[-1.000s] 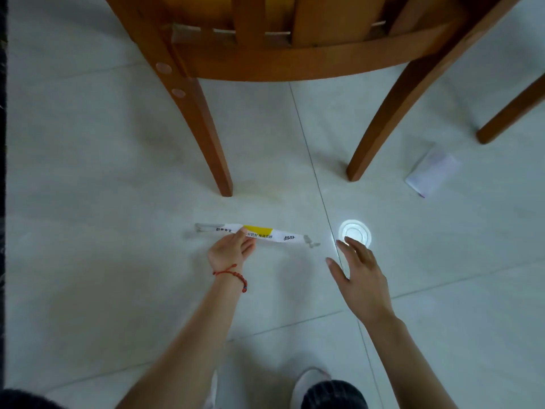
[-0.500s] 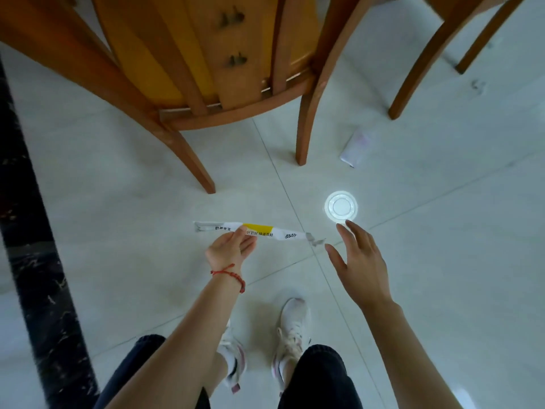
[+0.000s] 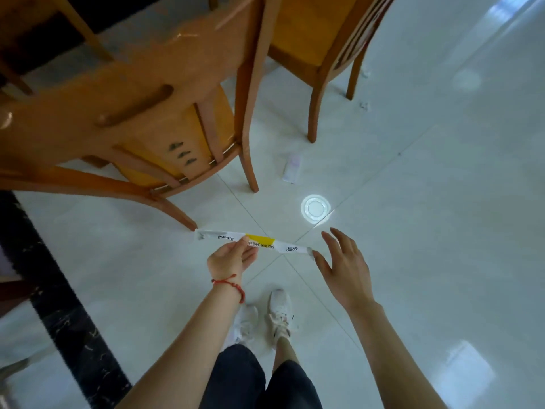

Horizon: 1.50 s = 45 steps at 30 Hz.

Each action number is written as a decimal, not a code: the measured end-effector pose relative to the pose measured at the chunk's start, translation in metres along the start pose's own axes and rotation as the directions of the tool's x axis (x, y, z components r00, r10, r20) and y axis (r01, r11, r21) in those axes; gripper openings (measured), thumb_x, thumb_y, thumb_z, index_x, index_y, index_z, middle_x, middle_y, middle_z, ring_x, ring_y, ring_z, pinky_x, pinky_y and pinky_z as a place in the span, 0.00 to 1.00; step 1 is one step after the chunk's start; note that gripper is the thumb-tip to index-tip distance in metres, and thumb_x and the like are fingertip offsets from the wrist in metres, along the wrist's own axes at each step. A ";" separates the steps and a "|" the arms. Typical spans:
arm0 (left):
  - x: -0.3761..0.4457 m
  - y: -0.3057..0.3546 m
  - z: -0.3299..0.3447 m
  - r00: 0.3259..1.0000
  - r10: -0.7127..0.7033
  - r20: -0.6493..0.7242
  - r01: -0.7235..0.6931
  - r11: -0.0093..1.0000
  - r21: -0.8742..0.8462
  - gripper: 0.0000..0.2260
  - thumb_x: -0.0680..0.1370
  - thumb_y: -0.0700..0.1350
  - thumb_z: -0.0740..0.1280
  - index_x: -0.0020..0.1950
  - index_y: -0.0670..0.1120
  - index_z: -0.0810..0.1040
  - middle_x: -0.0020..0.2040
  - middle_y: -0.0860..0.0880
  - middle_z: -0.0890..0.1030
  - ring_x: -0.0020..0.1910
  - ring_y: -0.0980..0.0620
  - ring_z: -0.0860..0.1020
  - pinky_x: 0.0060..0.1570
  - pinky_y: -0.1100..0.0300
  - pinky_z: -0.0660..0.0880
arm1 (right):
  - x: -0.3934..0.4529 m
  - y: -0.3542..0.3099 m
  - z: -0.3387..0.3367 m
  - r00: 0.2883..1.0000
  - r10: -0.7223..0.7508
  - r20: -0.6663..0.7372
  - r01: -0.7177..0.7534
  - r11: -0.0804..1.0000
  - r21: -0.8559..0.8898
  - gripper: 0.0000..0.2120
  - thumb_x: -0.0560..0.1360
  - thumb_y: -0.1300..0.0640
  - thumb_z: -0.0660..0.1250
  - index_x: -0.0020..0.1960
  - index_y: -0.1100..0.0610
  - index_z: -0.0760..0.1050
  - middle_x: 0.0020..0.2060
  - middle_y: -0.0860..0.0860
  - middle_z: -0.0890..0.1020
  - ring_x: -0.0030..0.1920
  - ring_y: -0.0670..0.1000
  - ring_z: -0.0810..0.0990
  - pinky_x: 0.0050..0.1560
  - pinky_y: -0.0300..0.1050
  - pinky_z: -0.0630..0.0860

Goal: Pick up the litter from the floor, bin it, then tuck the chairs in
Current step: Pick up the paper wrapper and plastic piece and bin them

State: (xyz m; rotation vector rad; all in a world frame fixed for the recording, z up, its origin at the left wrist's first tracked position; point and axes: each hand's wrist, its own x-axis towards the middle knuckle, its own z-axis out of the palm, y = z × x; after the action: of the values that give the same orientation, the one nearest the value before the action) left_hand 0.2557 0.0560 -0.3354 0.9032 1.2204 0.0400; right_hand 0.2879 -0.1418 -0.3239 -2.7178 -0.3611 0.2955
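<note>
long white paper wrapper with yellow band [image 3: 254, 242] held above floor, long axis 9-to-3 o'clock. left hand [image 3: 231, 259] pinches its middle. right hand [image 3: 343, 267] spread, empty, at its 3 o'clock end. round white plastic lid [image 3: 315, 208] on tile at 1 o'clock; wooden chair [image 3: 141, 113] at 11.

Glossy white tiled floor [image 3: 442, 231] with a black marble border strip [image 3: 59, 305] at left. Resting on it: a round clear plastic lid [image 3: 315, 208], a small white packet [image 3: 292, 168], small scraps [image 3: 364, 105], two wooden chairs [image 3: 141, 119] [image 3: 318, 48], and the person's white shoes [image 3: 280, 312].
</note>
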 end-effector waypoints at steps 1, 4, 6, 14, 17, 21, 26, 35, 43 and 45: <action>-0.010 0.006 0.005 1.000 0.000 0.018 0.000 1.000 0.013 0.07 0.74 0.37 0.67 0.36 0.38 0.76 0.24 0.49 0.81 0.25 0.55 0.80 0.27 0.65 0.77 | -0.006 -0.001 -0.011 1.000 0.024 -0.013 -0.024 1.000 0.002 0.26 0.74 0.43 0.54 0.60 0.60 0.75 0.60 0.59 0.78 0.58 0.61 0.77 0.50 0.54 0.78; -0.039 0.023 0.017 0.997 0.004 0.073 -0.008 0.999 0.053 0.06 0.73 0.36 0.68 0.37 0.38 0.76 0.24 0.49 0.81 0.25 0.55 0.81 0.27 0.65 0.77 | -0.023 -0.004 -0.041 0.995 0.090 -0.041 -0.090 0.996 -0.006 0.26 0.74 0.43 0.53 0.60 0.60 0.75 0.59 0.60 0.78 0.58 0.61 0.78 0.49 0.54 0.78; -0.056 0.032 0.022 0.994 0.012 0.108 -0.022 0.996 0.091 0.07 0.73 0.36 0.68 0.36 0.39 0.76 0.23 0.49 0.81 0.25 0.55 0.80 0.27 0.65 0.78 | -0.036 -0.004 -0.058 0.992 0.114 -0.052 -0.116 0.993 -0.031 0.25 0.75 0.43 0.53 0.60 0.61 0.74 0.59 0.60 0.78 0.57 0.61 0.78 0.49 0.55 0.79; -0.100 0.046 0.045 0.984 0.039 0.172 -0.077 0.973 0.218 0.06 0.73 0.37 0.68 0.36 0.38 0.76 0.23 0.48 0.81 0.25 0.55 0.80 0.29 0.65 0.79 | -0.076 0.007 -0.118 0.961 0.243 -0.135 -0.250 0.968 -0.036 0.31 0.78 0.39 0.43 0.59 0.60 0.75 0.58 0.59 0.79 0.56 0.59 0.80 0.48 0.52 0.79; -0.115 0.040 0.066 0.983 0.041 0.179 -0.084 0.967 0.241 0.06 0.73 0.37 0.69 0.37 0.37 0.77 0.25 0.47 0.81 0.26 0.54 0.81 0.30 0.64 0.79 | -0.082 0.027 -0.140 0.955 0.271 -0.121 -0.279 0.959 -0.048 0.32 0.79 0.40 0.41 0.57 0.59 0.76 0.56 0.59 0.80 0.53 0.58 0.81 0.45 0.51 0.80; -0.128 0.026 0.111 0.977 0.036 0.210 -0.088 0.965 0.245 0.05 0.74 0.37 0.68 0.38 0.38 0.77 0.25 0.48 0.81 0.26 0.55 0.81 0.29 0.65 0.79 | -0.082 0.069 -0.168 0.956 0.269 -0.119 -0.278 0.958 -0.070 0.31 0.79 0.41 0.41 0.56 0.59 0.76 0.55 0.58 0.81 0.52 0.57 0.82 0.44 0.49 0.80; -0.143 0.008 0.172 0.981 0.073 0.177 -0.108 0.975 0.194 0.05 0.74 0.37 0.68 0.38 0.39 0.77 0.24 0.49 0.81 0.26 0.55 0.81 0.30 0.65 0.79 | -0.067 0.128 -0.203 0.972 0.219 -0.085 -0.227 0.969 -0.097 0.30 0.79 0.42 0.41 0.56 0.58 0.76 0.55 0.57 0.81 0.51 0.56 0.82 0.44 0.47 0.80; -0.155 -0.008 0.242 0.995 0.070 0.077 -0.074 0.996 0.056 0.05 0.74 0.38 0.68 0.38 0.39 0.77 0.27 0.47 0.82 0.27 0.55 0.81 0.30 0.65 0.79 | 0.004 0.189 -0.254 0.998 0.053 -0.023 -0.056 0.987 -0.150 0.29 0.79 0.42 0.41 0.57 0.56 0.76 0.55 0.55 0.81 0.51 0.54 0.82 0.45 0.46 0.80; -0.107 0.024 0.287 0.999 0.051 0.008 -0.051 0.997 -0.060 0.07 0.75 0.37 0.66 0.37 0.39 0.75 0.23 0.50 0.80 0.24 0.57 0.79 0.27 0.67 0.77 | 0.103 0.201 -0.270 0.999 0.005 0.046 0.005 0.981 -0.195 0.31 0.79 0.41 0.39 0.56 0.55 0.76 0.53 0.53 0.82 0.51 0.53 0.82 0.45 0.45 0.80; -0.092 0.035 0.299 0.999 0.038 -0.023 -0.039 0.996 -0.080 0.07 0.75 0.37 0.66 0.37 0.39 0.75 0.22 0.50 0.80 0.23 0.57 0.79 0.27 0.67 0.77 | 0.128 0.199 -0.277 0.998 -0.009 0.069 0.022 0.980 -0.197 0.30 0.79 0.41 0.39 0.57 0.55 0.75 0.54 0.53 0.82 0.52 0.53 0.82 0.46 0.45 0.80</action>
State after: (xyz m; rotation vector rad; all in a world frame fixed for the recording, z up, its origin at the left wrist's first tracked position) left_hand 0.4791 -0.1364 -0.2255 0.8582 1.2133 0.1292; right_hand 0.5206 -0.3778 -0.1717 -2.9029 -0.4525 0.3660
